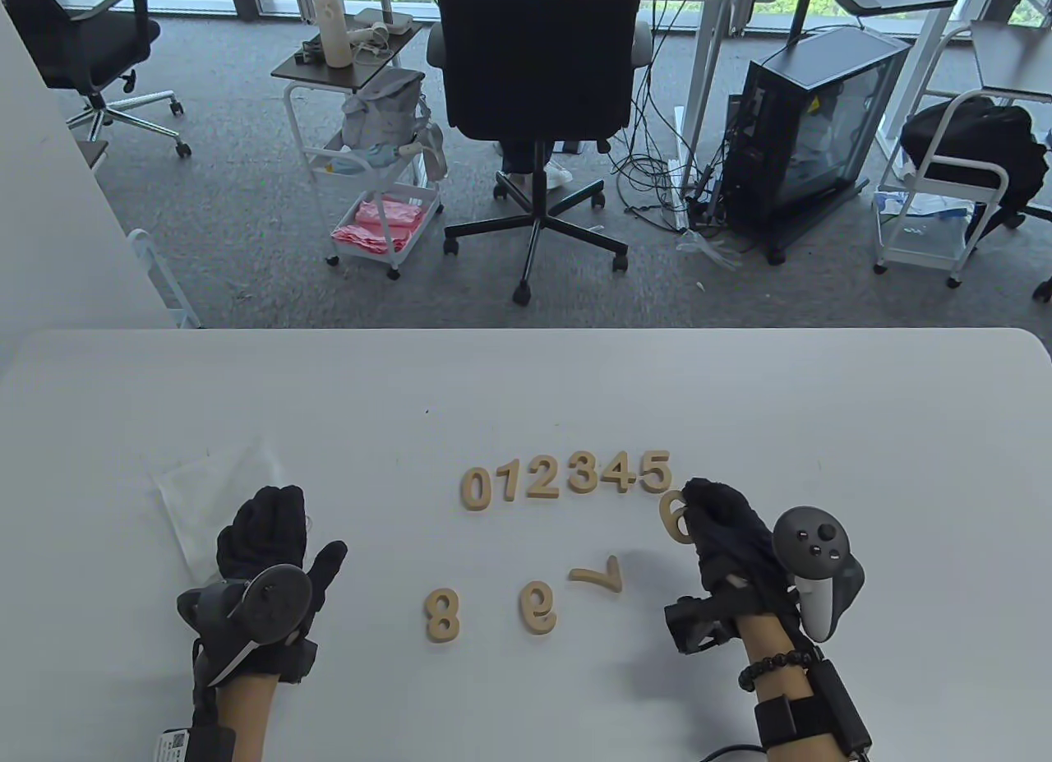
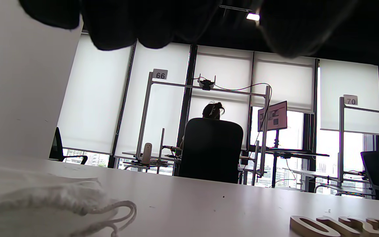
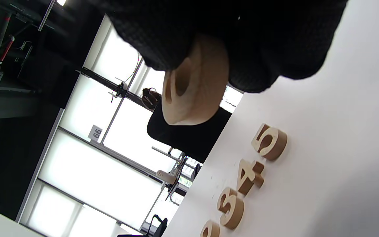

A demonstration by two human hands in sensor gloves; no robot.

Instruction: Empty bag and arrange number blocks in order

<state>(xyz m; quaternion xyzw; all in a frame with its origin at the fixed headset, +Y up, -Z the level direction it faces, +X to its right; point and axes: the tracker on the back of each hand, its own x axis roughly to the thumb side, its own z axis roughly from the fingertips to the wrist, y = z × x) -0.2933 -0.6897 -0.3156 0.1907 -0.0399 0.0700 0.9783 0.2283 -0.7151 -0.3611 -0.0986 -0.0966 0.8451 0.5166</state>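
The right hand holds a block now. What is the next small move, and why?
Probably the right hand should set the 6 block down just right of the 5 block. The row reads 0 to 5 and ends there, and the 6 is gripped, lifted off the table in the right wrist view.

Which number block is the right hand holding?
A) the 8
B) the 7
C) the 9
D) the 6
D: the right hand grips the 6 block just past the end of the row that runs from 0 to 5, while the 7, the 8 and the 9 lie loose on the table.
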